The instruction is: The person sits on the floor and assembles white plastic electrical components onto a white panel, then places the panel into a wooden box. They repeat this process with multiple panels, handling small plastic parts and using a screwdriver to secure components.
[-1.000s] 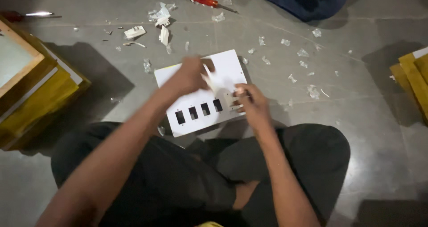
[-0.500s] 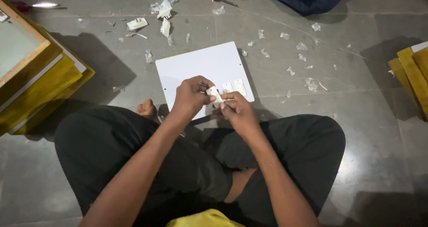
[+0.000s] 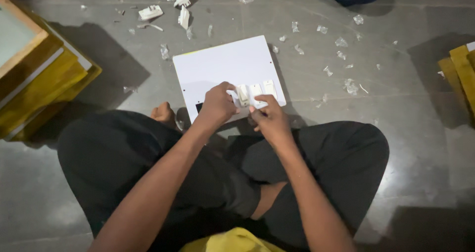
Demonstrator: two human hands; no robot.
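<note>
Both hands, left (image 3: 216, 105) and right (image 3: 268, 118), curl fingers onto the white switch panel (image 3: 222, 69), pinching its switches (image 3: 256, 91).

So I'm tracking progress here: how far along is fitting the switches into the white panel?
Three switches sit in the white panel. The left hand and right hand press at the row now. One dark slot looks unfilled.
</note>
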